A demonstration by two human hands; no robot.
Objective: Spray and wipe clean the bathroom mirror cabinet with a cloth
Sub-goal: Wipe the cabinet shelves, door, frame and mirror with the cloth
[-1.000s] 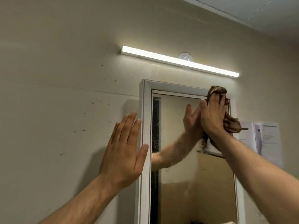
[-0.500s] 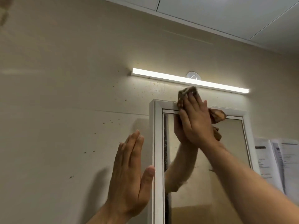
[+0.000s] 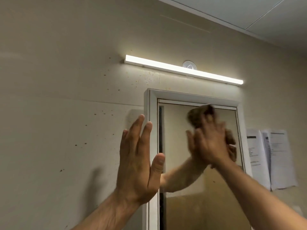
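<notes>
Sweeping is the word for this moment, so take it from the biggest thing down. The beige wall (image 3: 66,113) carries the same scatter of dark specks as a second ago; nothing has touched it. The mirror cabinet (image 3: 152,146) hangs shut under the lit LED light bar (image 3: 182,70), with printed sheets (image 3: 274,158) taped to the wall just right of it.

Your left hand (image 3: 137,160) has kept its place: flat, fingers straight and together, at the cabinet's left edge with the thumb lying across the white frame. It grasps nothing and looks like a brace.

Your right hand (image 3: 211,143) is what changed. Half a second ago it pushed the brown cloth (image 3: 199,116) along the frame's top edge, left of middle. Now it has dropped onto the mirror glass (image 3: 174,138) and slid right, into the upper right part of the pane. It is smeared by motion, but the fingers read as spread and fairly straight, pressing the bunched cloth against the glass rather than clenching it.

My reading: the top rail has had its pass and you are now working the upper glass in quick strokes. The lower pane, from what shows, is probably yet to come. No spray bottle is in view.
</notes>
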